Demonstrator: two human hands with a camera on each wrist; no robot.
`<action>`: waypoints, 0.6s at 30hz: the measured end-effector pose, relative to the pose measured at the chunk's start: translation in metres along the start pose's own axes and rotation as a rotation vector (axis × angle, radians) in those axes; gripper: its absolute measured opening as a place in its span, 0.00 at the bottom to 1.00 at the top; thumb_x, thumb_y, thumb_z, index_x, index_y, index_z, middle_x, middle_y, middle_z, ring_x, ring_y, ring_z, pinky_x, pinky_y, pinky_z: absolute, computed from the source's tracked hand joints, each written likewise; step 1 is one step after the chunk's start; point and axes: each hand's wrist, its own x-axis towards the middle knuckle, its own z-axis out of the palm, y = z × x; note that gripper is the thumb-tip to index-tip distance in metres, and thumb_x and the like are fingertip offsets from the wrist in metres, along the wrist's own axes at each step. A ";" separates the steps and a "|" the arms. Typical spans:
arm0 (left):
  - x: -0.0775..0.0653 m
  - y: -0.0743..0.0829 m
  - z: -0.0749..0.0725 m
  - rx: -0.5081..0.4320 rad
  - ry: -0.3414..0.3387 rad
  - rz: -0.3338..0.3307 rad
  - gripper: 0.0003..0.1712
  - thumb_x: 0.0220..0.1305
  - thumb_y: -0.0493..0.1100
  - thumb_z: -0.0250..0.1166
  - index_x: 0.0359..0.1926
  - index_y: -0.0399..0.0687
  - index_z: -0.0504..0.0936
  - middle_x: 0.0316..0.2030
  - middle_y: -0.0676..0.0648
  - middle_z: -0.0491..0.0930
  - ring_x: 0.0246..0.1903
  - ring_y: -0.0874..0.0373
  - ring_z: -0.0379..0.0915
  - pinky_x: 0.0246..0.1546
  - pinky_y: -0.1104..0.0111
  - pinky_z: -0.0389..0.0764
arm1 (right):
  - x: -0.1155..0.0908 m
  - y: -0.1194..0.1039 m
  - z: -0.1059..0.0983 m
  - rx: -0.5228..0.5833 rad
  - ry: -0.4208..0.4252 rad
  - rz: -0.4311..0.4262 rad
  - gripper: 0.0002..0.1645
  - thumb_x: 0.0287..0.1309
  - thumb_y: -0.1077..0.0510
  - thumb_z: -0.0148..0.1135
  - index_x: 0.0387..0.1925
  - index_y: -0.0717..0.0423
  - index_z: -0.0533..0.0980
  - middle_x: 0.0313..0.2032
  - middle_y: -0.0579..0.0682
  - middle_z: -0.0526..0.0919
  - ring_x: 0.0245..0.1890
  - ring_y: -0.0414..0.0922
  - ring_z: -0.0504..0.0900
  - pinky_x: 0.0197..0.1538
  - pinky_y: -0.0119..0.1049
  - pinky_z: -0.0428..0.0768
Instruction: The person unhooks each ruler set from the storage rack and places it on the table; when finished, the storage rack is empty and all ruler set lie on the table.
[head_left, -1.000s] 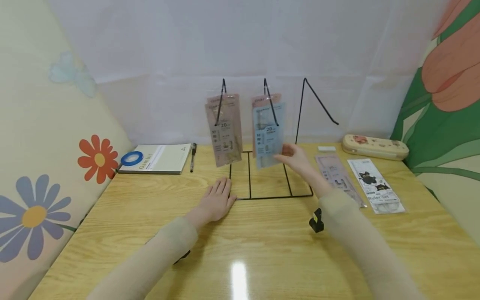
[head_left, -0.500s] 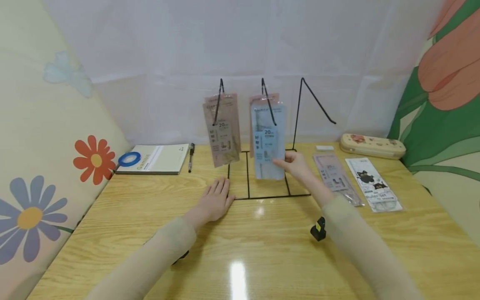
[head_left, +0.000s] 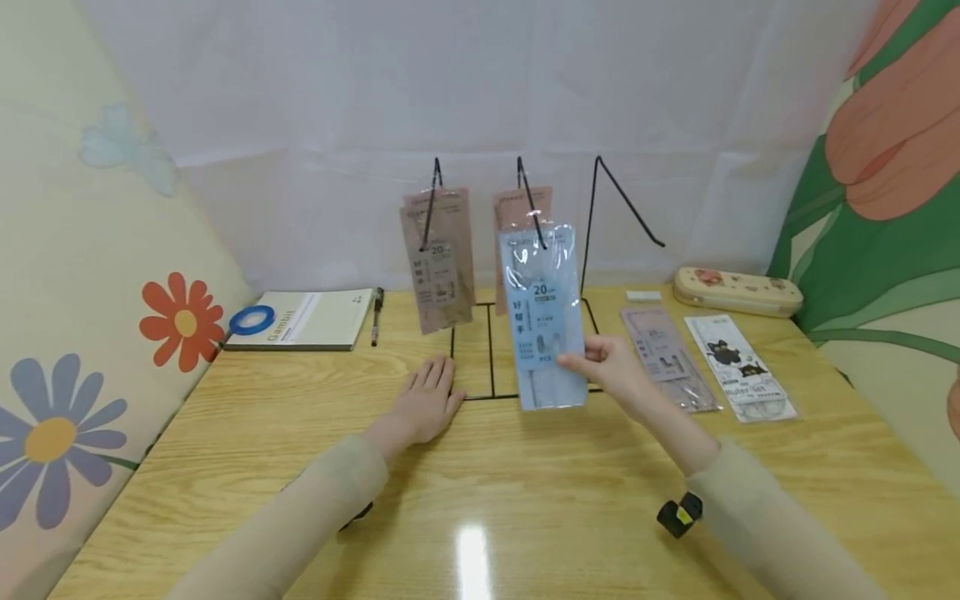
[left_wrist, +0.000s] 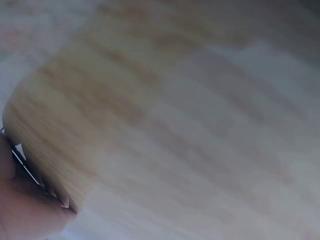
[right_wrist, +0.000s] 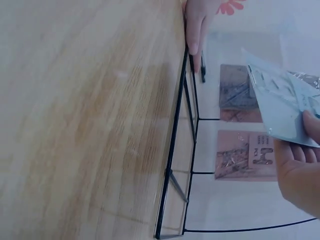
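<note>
My right hand (head_left: 613, 368) pinches the lower right edge of a blue ruler-set packet (head_left: 546, 325), thumb in front. The packet (right_wrist: 280, 107) shows tilted in the right wrist view. Its top overlaps the tip of the middle hook of a black wire rack (head_left: 492, 358); whether the hook still passes through it, I cannot tell. Behind it a pink packet (head_left: 522, 207) hangs on that hook. Pink packets (head_left: 441, 283) hang on the left hook. My left hand (head_left: 424, 403) lies flat at the rack base's front left corner, fingers extended.
The right hook (head_left: 630, 202) carries nothing. At right lie a pink packet (head_left: 667, 358), a white ruler set (head_left: 738, 367), an eraser (head_left: 643, 296) and a pencil case (head_left: 738, 292). At left are a notebook (head_left: 322, 321), blue tape roll (head_left: 252, 319) and pen (head_left: 377, 317).
My right hand has drawn the blue packet forward and down along the middle hook, away from the pink packet behind. The left hand has stayed in place.
</note>
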 end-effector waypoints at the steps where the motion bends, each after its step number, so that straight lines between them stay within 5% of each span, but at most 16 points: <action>1: -0.001 0.001 -0.001 0.002 -0.001 0.001 0.37 0.75 0.57 0.30 0.73 0.37 0.37 0.74 0.37 0.34 0.73 0.42 0.29 0.72 0.50 0.39 | -0.004 0.000 0.000 0.004 -0.001 0.005 0.23 0.58 0.55 0.63 0.53 0.62 0.75 0.47 0.60 0.83 0.44 0.50 0.85 0.47 0.41 0.82; 18: -0.001 -0.001 0.001 0.012 -0.002 0.002 0.38 0.75 0.57 0.30 0.73 0.38 0.36 0.74 0.38 0.34 0.74 0.42 0.30 0.72 0.50 0.39 | -0.083 -0.001 -0.018 -0.026 -0.045 -0.042 0.25 0.55 0.55 0.65 0.51 0.67 0.75 0.44 0.62 0.84 0.37 0.41 0.86 0.43 0.37 0.83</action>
